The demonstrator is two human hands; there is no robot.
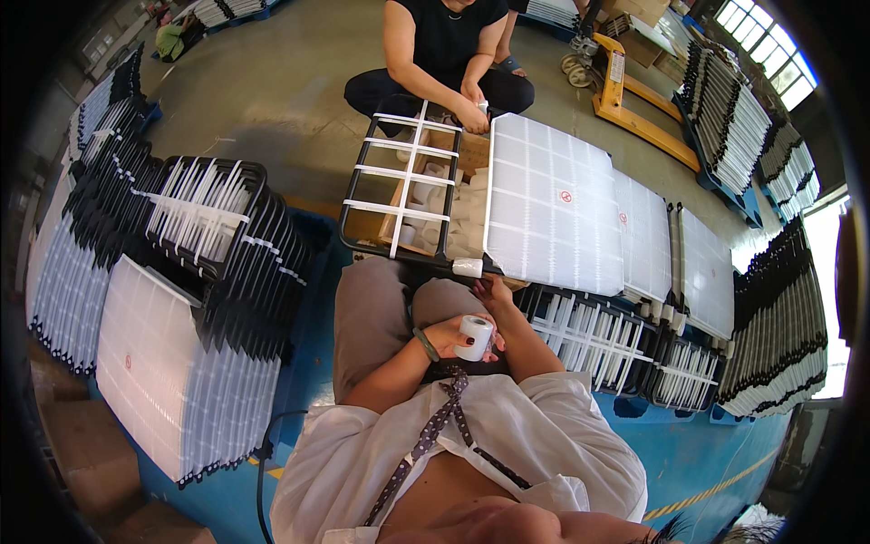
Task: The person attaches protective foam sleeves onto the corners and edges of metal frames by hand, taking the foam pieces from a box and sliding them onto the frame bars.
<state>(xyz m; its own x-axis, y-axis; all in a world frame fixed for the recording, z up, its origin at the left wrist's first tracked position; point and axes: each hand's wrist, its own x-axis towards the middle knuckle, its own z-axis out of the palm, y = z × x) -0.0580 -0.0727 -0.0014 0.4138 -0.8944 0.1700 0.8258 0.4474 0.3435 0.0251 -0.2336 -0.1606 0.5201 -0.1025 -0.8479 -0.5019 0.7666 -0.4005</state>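
Note:
My left hand, with a bracelet at its wrist, is closed round a small white roll above my lap. Just beyond it, my right hand grips the near edge of a black tubular frame with white crossing strips, beside its near right corner. A white sleeve-like piece sits on that edge. Through the frame's openings shows a cardboard box holding several white rolls. To the right lies a white plastic-covered panel. My right fingertips are partly hidden.
Opposite me sits a co-worker, both hands at the frame's far corner with a small white thing. Stacked black frames and white panels stand at my left. More panels line the right. A yellow pallet jack stands behind.

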